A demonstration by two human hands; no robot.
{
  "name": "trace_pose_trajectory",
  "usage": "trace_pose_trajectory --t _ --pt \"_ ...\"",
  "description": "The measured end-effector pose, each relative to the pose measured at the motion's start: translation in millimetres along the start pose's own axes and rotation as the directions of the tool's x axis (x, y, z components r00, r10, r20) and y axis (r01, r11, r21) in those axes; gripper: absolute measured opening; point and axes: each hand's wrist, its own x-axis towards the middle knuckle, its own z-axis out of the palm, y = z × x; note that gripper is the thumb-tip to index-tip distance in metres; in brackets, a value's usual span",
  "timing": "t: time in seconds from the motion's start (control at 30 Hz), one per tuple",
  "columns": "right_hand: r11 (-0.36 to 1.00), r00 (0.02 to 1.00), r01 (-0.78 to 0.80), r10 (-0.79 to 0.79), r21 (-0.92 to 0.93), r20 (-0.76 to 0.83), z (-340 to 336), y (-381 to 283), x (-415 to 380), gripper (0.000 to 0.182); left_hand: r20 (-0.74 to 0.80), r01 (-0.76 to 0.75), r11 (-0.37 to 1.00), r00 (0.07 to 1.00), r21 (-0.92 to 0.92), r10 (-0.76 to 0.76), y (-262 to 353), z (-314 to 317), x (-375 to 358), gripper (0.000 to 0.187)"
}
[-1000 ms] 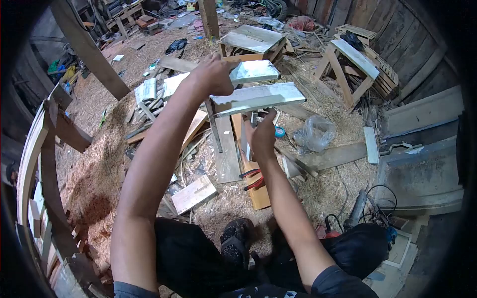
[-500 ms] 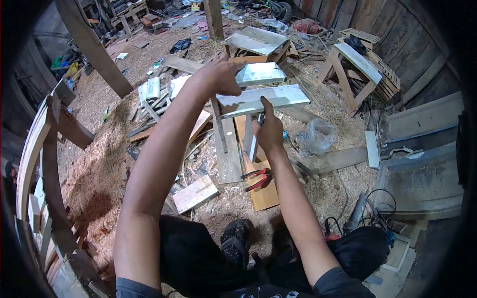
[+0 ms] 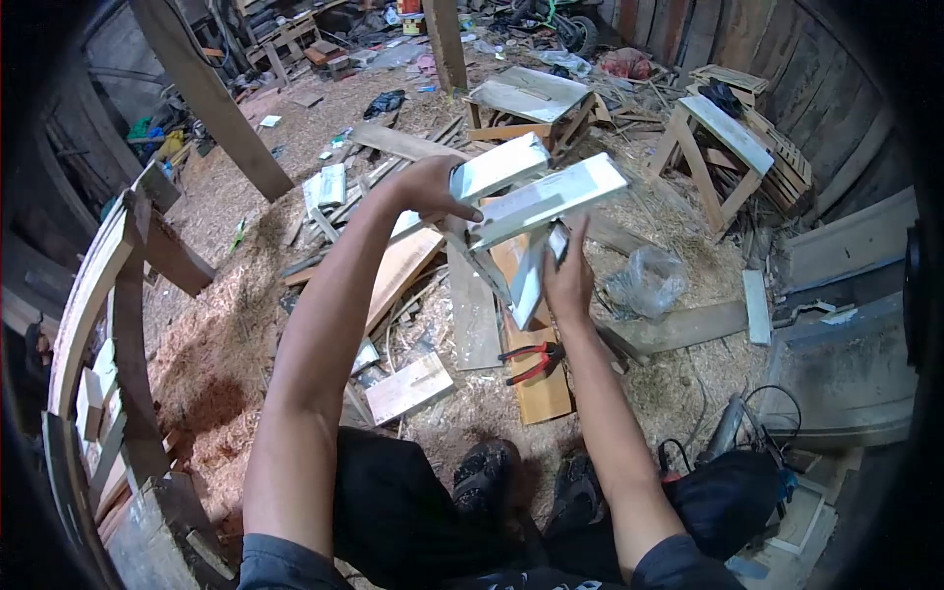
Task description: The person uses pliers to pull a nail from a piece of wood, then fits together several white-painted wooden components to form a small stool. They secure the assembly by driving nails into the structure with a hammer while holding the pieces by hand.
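roughly between hands (image 3: 430, 187) (image 3: 568, 282), wooden frame (image 3: 553, 200)

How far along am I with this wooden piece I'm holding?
Partly done, it seems: two pale slats sit side by side above slanting legs. Your left hand grips the slats; your right hand is at the legs. A gap shows between the slats; whether it needs filling, I can't tell.

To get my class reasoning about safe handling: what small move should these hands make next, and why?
I would close the right hand firmly around the pale leg beside it: its forefinger points up, apparently free, while the left hand grips one end of the slatted wooden piece, so the other end may need support.
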Motion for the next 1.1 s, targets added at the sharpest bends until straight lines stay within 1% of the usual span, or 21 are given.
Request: trace_pose_trajectory --t 0.07,0.17,0.2,0.3,0.33,0.43,0.47,0.57,0.6,0.7,0.73,0.8,0.87,0.9,0.93,0.97,1.03,1.07,1.1 --pt "0.997 0.995 -0.074 0.076 0.035 -0.066 -2 -7 -8 0.077 0.043 0.166 0.984 0.986 -0.064 -0.163 -27 1 0 0.071" --pt "0.996 0.995 -0.093 0.093 0.007 -0.017 3 -3 -15 0.068 -0.033 0.242 0.968 0.969 -0.073 -0.245 -46 -9 -14 0.061" --pt "0.998 0.999 -0.044 0.045 0.037 -0.025 9 4 -15 0.048 -0.073 0.220 0.968 0.971 -0.125 -0.230 -65 -8 -13 0.055" --pt "0.992 0.992 -0.127 0.126 0.016 0.022 6 -5 -13 0.033 -0.126 0.236 0.959 0.958 -0.155 -0.256 -67 -15 -28 0.049" --pt "0.993 0.994 -0.111 0.111 0.038 -0.011 6 -5 -13 0.029 -0.121 0.261 0.941 0.949 -0.215 -0.291 -66 -16 -31 0.044" --pt "0.989 0.991 -0.126 0.130 0.082 -0.041 10 2 -14 0.028 -0.161 0.289 0.916 0.926 -0.279 -0.341 -64 -21 -39 0.039" --pt "0.988 0.990 -0.131 0.135 0.081 -0.048 10 7 -15 0.028 -0.235 0.239 0.916 0.917 -0.321 -0.322 -69 -19 -38 0.032" --pt "0.978 0.979 -0.195 0.199 0.077 -0.046 6 11 -16 0.029 -0.219 0.231 0.878 0.913 -0.420 -0.345 -81 -19 -35 0.028" --pt "0.977 0.976 -0.192 0.200 0.096 -0.086 6 13 -16 0.027 -0.227 0.220 0.879 0.913 -0.424 -0.338 -83 -18 -35 0.026" --pt "0.969 0.972 -0.216 0.225 0.118 -0.067 1 14 -17 0.032 -0.239 0.224 0.853 0.899 -0.471 -0.368 -80 -23 -31 0.025" --pt "0.971 0.973 -0.216 0.223 0.106 -0.054 -2 13 -13 0.033 -0.261 0.160 0.827 0.901 -0.539 -0.345 -74 -23 -32 0.023" --pt "0.973 0.975 -0.217 0.219 0.083 -0.022 -9 13 -5 0.034 -0.307 0.125 0.800 0.880 -0.587 -0.363 -63 -20 -29 0.022" --pt "0.982 0.981 -0.186 0.187 -0.018 0.058 -13 16 13 0.035 -0.354 0.088 0.799 0.863 -0.595 -0.359 -57 -26 -23 0.024" --pt "0.983 0.980 -0.168 0.174 -0.071 0.099 -12 23 21 0.035 -0.348 0.078 0.766 0.858 -0.638 -0.377 -52 -29 -20 0.025" --pt "0.998 0.994 -0.063 0.064 -0.018 0.091 -9 25 30 0.037 -0.389 0.056 0.763 0.835 -0.644 -0.390 -42 -31 -21 0.028" --pt "1.000 0.983 -0.018 0.014 0.021 0.186 -9 28 36 0.036 -0.429 0.035 0.760 0.807 -0.649 -0.405 -31 -31 -22 0.032" --pt "0.992 0.927 0.059 -0.096 0.112 0.363 -14 11 53 0.036 -0.485 0.004 0.718 0.734 -0.696 -0.475 -23 -18 -20 0.041" --pt "0.988 0.911 0.113 -0.143 0.101 0.386 -13 6 62 0.035 -0.513 -0.041 0.708 0.719 -0.705 -0.469 -24 -9 -18 0.047" --pt "0.988 0.893 0.136 -0.151 0.065 0.423 -19 -8 72 0.035 -0.508 -0.071 0.634 0.670 -0.770 -0.541 -7 0 -22 0.047"
